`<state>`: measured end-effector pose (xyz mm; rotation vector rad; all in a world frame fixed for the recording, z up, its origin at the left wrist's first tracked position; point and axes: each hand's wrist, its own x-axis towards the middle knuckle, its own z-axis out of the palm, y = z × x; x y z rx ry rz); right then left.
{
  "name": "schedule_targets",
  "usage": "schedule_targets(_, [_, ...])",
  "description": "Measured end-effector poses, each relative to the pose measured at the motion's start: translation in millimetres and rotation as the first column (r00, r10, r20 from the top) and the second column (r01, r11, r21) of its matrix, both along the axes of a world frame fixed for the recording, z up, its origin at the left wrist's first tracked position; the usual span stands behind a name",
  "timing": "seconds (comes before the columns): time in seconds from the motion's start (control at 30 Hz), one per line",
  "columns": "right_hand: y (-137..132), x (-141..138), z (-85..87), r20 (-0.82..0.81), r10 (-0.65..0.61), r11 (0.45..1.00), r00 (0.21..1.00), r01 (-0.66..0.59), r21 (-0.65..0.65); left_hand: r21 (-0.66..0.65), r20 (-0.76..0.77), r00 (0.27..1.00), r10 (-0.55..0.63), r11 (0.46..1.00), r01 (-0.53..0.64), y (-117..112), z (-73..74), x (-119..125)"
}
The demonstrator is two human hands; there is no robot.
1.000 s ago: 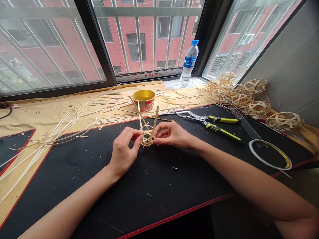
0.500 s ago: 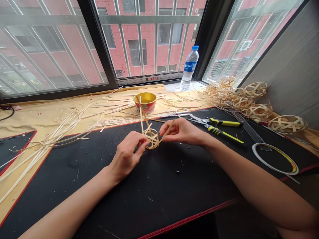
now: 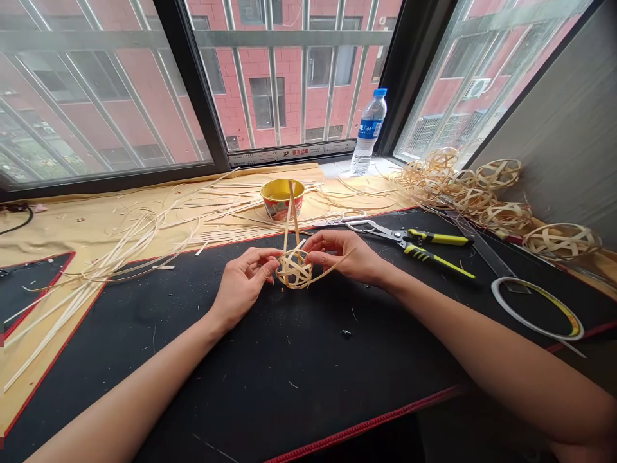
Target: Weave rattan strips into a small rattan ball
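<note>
A small open-weave ball of pale bamboo strips (image 3: 294, 270) sits between my hands, just above the black mat. One long strip end (image 3: 290, 215) stands up from it, and another (image 3: 335, 269) runs out to the right. My left hand (image 3: 243, 283) pinches the ball's left side with its fingertips. On the upper right, my right hand (image 3: 337, 252) grips the weave between fingers and thumb. The ball's underside rests close to the mat, though contact cannot be told.
Yellow-handled shears (image 3: 409, 243) and a metal ruler (image 3: 482, 252) lie to the right on the black mat (image 3: 289, 360), near a tape ring (image 3: 537, 308). Several woven balls (image 3: 472, 193) sit beyond. A yellow-lined cup (image 3: 282, 198), water bottle (image 3: 369, 132) and loose strips (image 3: 135, 244) lie farther back.
The ball has turned, with its long strip now standing nearly upright. My left hand has moved closer to it, and my right hand has shifted its grip. The view has tilted slightly.
</note>
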<state>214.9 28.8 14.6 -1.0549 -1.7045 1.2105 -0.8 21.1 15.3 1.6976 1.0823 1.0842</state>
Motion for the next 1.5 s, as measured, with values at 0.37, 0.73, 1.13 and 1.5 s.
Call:
schedule_targets(0.37, [3.6,8.8,3.9,0.021,0.005,0.998,1.0,-0.003,-0.059,-0.201,0.075,0.996,0.052,0.979,-0.036,1.4,-0.6,1.7])
schedule_targets(0.73, [6.0,11.4,3.4,-0.004,0.005,0.986,1.0,-0.006,-0.168,-0.559,0.101,0.995,-0.019,0.826,0.073,-4.7,13.9,3.6])
schedule_targets(1.13, [3.6,11.3,5.0,-0.106,0.104,0.961,0.989,-0.127,-0.246,-0.604,0.247,0.969,-0.007,0.78,0.16,-11.2,15.6,5.6])
schedule_targets(1.5, [3.0,11.6,1.2,-0.26,0.188,0.9,0.947,-0.272,-0.34,-0.594,0.176,0.983,-0.051,0.79,0.148,-11.9,17.1,6.7])
